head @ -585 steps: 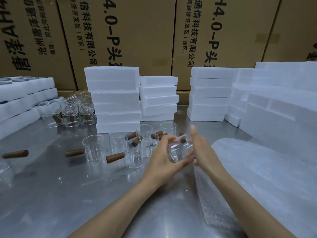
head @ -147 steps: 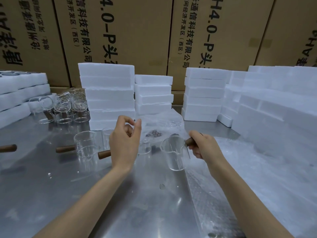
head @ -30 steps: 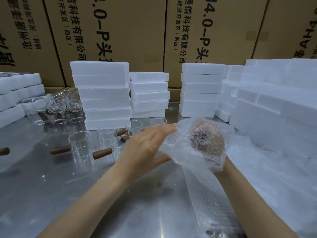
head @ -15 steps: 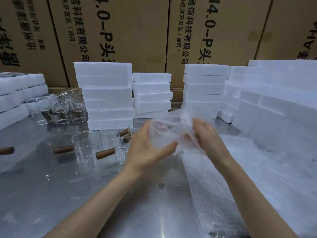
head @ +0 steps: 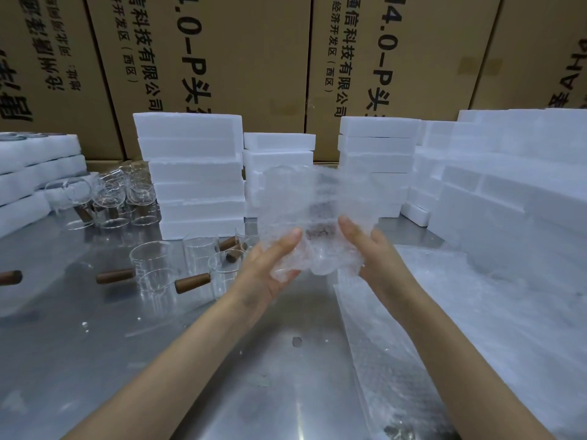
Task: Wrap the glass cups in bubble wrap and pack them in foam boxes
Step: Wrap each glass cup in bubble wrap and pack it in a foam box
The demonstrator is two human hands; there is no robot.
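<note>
- Bubble wrap (head: 314,217), clear and crinkled, is held up off the steel table (head: 127,360) between both palms, probably so its loose upper flap can be folded round the glass cup (head: 317,249) inside; the cup shows only dimly through the film, a dark patch where its handle may be.
- Left hand (head: 270,268) cradles the bundle from 9 o'clock, fingers straight under it; right hand (head: 371,249) presses in from 3 o'clock, fingers nearly flat. Neither is clenched.
- Unwrapped cups (head: 152,268) with wooden handles stand at 10 o'clock, just beside the left wrist, so a wide leftward swing risks knocking them.
- Foam boxes (head: 190,173) are stacked at 12 o'clock, with more banked at 2 o'clock, walling in the far edge.
- Spare wrap sheets (head: 460,328) lie at 4 o'clock.
- Bare steel toward 6 o'clock looks the freest place to work.
</note>
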